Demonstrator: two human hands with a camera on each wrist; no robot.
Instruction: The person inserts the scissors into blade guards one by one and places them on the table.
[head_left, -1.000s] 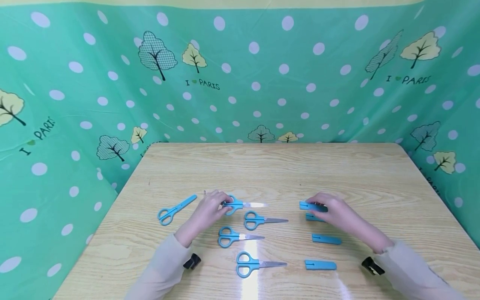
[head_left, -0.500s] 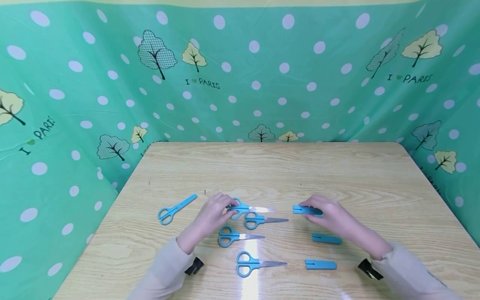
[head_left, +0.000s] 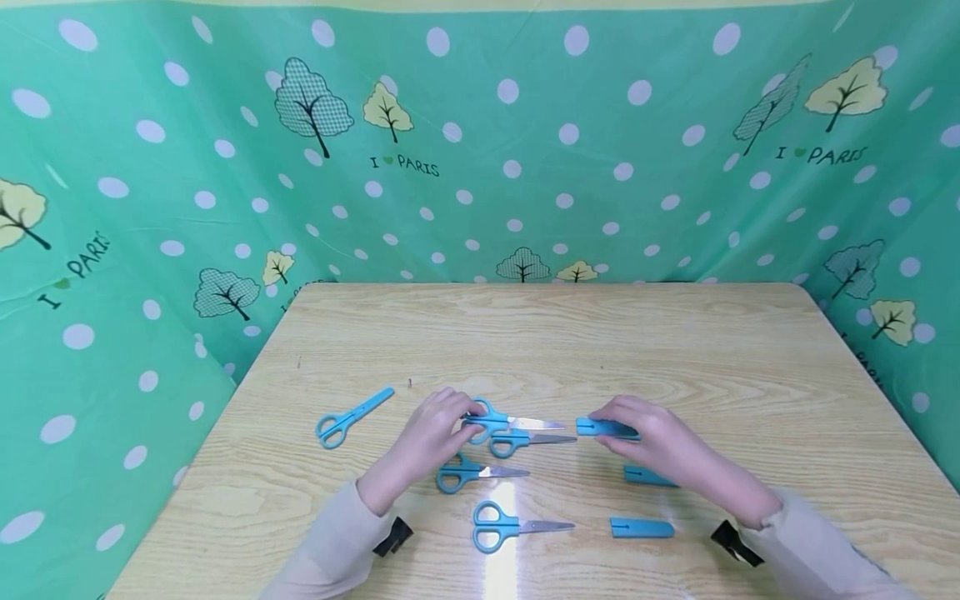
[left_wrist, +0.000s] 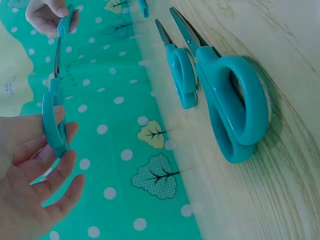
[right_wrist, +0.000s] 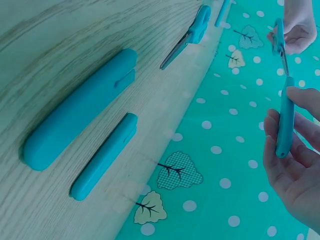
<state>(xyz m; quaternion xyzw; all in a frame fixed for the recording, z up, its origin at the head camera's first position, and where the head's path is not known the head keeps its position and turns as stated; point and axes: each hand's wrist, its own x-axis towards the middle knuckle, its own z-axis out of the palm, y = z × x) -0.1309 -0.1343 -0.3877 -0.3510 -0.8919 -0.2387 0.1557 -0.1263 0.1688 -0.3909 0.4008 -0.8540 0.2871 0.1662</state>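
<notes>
Head view bright and evenly lit, with a white glare streak [head_left: 501, 577] on the near worktop [head_left: 570, 350], a glint along one scissor blade [head_left: 536, 423] and soft shadows; both wrist views dimmer, cool blue-green in cast, softer in detail

I hold blue-handled scissors [head_left: 498, 422], blades [head_left: 534, 423] together. My blue sheath [right_wrist: 285, 120] faces their tip, slotted end first.

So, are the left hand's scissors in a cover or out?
Out. The scissors show a bare metal blade, and in the head view a gap separates it from the blue cover in the right hand.
</notes>
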